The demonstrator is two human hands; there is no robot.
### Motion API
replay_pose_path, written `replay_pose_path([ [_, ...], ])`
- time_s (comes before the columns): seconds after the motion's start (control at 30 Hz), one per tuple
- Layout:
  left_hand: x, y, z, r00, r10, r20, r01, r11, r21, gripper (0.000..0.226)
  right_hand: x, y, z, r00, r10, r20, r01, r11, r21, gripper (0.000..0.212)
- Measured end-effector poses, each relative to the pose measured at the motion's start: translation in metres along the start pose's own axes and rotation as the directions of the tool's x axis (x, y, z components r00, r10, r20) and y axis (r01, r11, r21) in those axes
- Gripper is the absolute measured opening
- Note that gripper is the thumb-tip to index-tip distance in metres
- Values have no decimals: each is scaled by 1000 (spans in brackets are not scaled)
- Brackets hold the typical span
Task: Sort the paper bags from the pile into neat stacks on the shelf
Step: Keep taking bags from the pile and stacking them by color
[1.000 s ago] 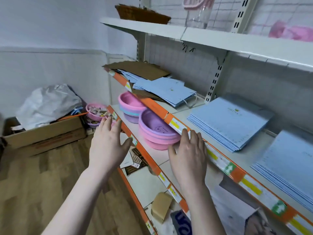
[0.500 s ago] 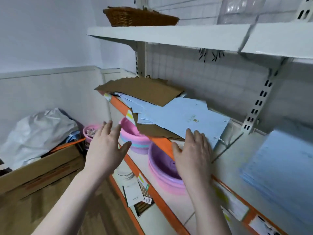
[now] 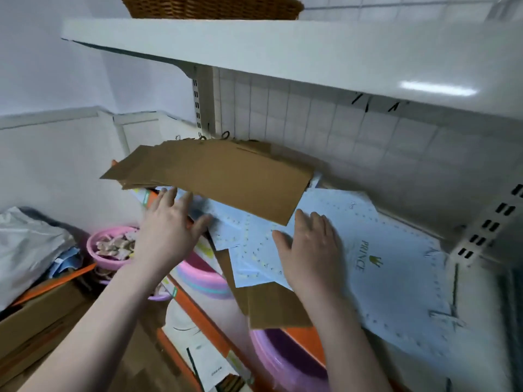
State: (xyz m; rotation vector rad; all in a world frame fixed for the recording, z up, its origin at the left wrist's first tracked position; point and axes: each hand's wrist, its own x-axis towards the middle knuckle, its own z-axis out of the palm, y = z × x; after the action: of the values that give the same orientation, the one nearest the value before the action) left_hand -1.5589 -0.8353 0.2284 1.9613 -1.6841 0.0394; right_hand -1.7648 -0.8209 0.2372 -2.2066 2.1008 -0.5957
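A loose pile of paper bags lies on the white shelf (image 3: 475, 360) with an orange front edge. Brown bags (image 3: 220, 174) sit on top at the back left, and another brown bag (image 3: 274, 306) pokes out at the front. Light blue bags (image 3: 396, 267), one printed "PRINCE", spread out under them to the right. My left hand (image 3: 167, 230) reaches flat-fingered to the pile's left front corner, just under the brown bags. My right hand (image 3: 311, 247) lies flat on the blue bags in front of the brown ones. Neither hand grips anything.
An upper white shelf (image 3: 254, 49) with a wicker basket (image 3: 212, 5) hangs close overhead. Pink and purple plastic basins (image 3: 203, 275) sit on the shelf below. A pink bowl of small items (image 3: 113, 244), a cardboard box (image 3: 36, 321) and a grey bag (image 3: 25, 244) stand at lower left.
I have moved left along the shelf, from the neat blue stacks to the mixed pile. Both hands have risen and now reach onto the pile, fingers extended.
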Motion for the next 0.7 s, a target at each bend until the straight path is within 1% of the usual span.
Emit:
replay_pose_path([
  [0.1,45,-24,17,997,75,14,-74,997,-35,55,21,-14,12,997,82,4,-82,997,2,59],
  [0.23,109,-52,40,981,185,51,-183,983,-32,62,46,-40,24,980,200,-11,-200,978,-66,63],
  [0.3,137,-62,45,971,215,104,-214,977,-24,61,57,-54,30,969,247,-9,-247,962,-119,62],
  [0.37,159,-68,49,958,241,155,-241,970,-17,66,64,-63,34,955,295,-22,-294,941,-167,60],
  [0.53,196,-70,51,920,216,328,-219,975,-28,81,75,-78,46,896,439,-63,-441,868,-228,58],
  [0.6,202,-69,51,913,214,348,-218,976,-29,87,80,-83,52,874,482,-65,-483,842,-240,61],
  [0.7,204,-66,51,924,209,319,-203,978,-52,91,84,-85,59,851,517,-86,-522,820,-236,67],
])
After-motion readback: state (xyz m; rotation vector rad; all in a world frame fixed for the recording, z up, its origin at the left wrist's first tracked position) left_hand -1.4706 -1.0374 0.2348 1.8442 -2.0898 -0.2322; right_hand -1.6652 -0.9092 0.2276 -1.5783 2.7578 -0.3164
